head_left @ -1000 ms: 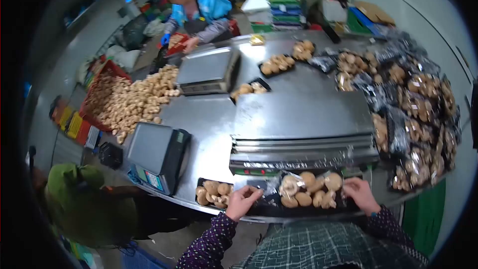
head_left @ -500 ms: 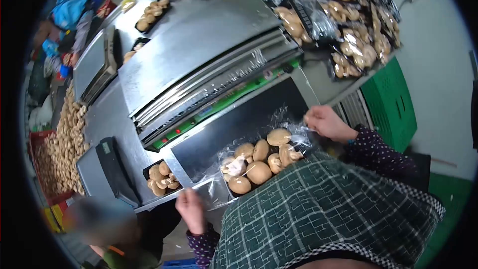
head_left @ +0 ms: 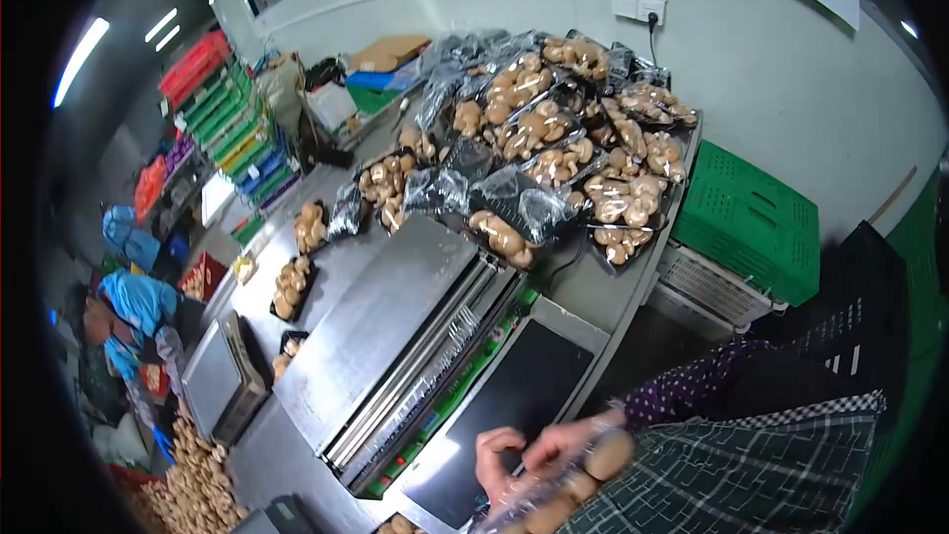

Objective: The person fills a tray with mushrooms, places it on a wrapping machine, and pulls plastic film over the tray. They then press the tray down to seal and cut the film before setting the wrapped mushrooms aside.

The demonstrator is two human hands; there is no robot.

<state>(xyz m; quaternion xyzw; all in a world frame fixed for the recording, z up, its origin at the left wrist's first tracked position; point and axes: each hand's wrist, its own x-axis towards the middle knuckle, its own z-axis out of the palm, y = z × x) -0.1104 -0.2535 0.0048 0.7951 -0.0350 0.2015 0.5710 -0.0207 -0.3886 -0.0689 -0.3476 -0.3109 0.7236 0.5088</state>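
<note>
A tray of brown mushrooms (head_left: 581,487) under clear film is tilted close to the checked apron at the bottom. My right hand (head_left: 573,440) has its fingers bent onto the film at the tray's edge. My left hand (head_left: 497,465) is beside it, fingers curled against the film at the tray's far side. Just beyond both hands lies the black plate (head_left: 494,415) of the wrapping machine (head_left: 381,326). The tray's underside is hidden.
Wrapped mushroom packs (head_left: 534,129) are piled at the back of the table. Green crates (head_left: 748,222) stand at the right. A scale (head_left: 225,376) and loose mushrooms (head_left: 193,480) are at the left. A co-worker in blue (head_left: 143,302) is further left.
The mushroom tray has come off the machine's front and is now tilted near the apron. My hands, apart before, have come together at it. The view has swung up toward the wall.
</note>
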